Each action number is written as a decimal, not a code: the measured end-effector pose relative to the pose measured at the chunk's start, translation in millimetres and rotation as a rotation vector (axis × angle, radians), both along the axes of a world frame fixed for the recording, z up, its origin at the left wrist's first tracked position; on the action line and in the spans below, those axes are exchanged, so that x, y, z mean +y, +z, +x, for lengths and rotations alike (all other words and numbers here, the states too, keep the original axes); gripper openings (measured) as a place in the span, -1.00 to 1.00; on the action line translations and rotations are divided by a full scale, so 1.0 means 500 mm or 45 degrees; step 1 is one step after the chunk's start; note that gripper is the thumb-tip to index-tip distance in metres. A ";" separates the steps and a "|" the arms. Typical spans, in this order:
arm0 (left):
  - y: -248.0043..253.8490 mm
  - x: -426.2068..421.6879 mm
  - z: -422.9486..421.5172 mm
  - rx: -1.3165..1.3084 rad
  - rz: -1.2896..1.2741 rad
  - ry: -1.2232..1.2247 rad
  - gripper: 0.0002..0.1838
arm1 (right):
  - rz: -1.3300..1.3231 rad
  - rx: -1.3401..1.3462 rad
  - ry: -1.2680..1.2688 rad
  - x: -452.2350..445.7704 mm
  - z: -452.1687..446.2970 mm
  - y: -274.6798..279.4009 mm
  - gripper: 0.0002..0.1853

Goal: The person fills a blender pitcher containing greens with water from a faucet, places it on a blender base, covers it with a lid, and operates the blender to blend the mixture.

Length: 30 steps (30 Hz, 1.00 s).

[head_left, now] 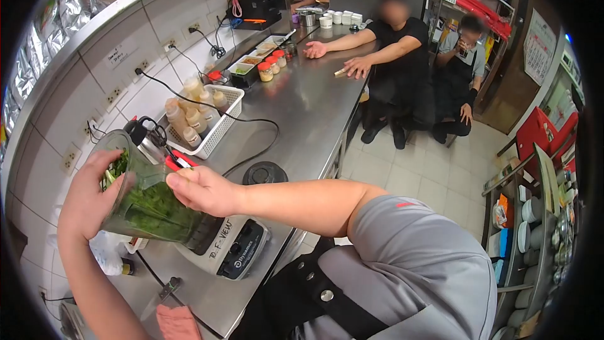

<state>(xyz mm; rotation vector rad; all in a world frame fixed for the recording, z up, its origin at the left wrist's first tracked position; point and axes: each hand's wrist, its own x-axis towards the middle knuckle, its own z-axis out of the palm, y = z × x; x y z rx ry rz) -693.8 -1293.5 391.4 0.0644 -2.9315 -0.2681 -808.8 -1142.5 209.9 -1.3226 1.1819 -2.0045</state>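
The right hand [201, 190] is closed around the handle of a clear blender jar [148, 204]; the left hand [94, 194] cups the jar's far side, fingers curled over its rim; the jar is packed with leafy greens [151, 211], a few stems up near the mouth; its lower end meets the white blender base [220, 255], which sits on the steel counter [299, 113]. Just past the right wrist lies a round black lid [265, 173]; beyond the jar, a white basket [220, 131] holds squeeze bottles [190, 113]; a pink cloth [177, 323] lies near the counter's edge on this side. Farther along, red-lidded jars [272, 66] stand in a row; a person in black [402, 56] rests both forearms on the counter, and another person [462, 75] sits behind.
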 end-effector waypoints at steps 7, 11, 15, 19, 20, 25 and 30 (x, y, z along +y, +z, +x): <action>-0.019 -0.063 -0.014 0.093 0.161 0.030 -0.49 | 0.120 0.037 -0.098 -0.008 -0.003 0.026 -0.41; -0.019 -0.070 -0.026 0.310 0.173 0.093 -0.52 | 0.069 -0.059 -0.099 -0.028 -0.019 0.022 -0.48; -0.011 -0.106 -0.022 0.590 0.139 -0.030 -0.57 | 0.206 -0.117 -0.178 -0.006 -0.013 0.095 -0.42; -0.045 -0.213 -0.030 0.585 0.202 0.039 -0.48 | 0.118 -0.267 -0.060 -0.013 -0.021 0.087 -0.46; -0.050 -0.218 -0.021 0.553 0.286 0.044 -0.47 | 0.067 -0.337 -0.016 -0.015 -0.025 0.081 -0.57; -0.028 -0.067 0.021 0.495 0.607 -0.037 -0.39 | 0.072 -0.373 -0.068 -0.022 -0.024 0.086 -0.55; 0.000 -0.054 0.028 0.275 0.345 -0.012 -0.37 | 0.117 -0.217 -0.134 -0.020 -0.023 0.080 -0.50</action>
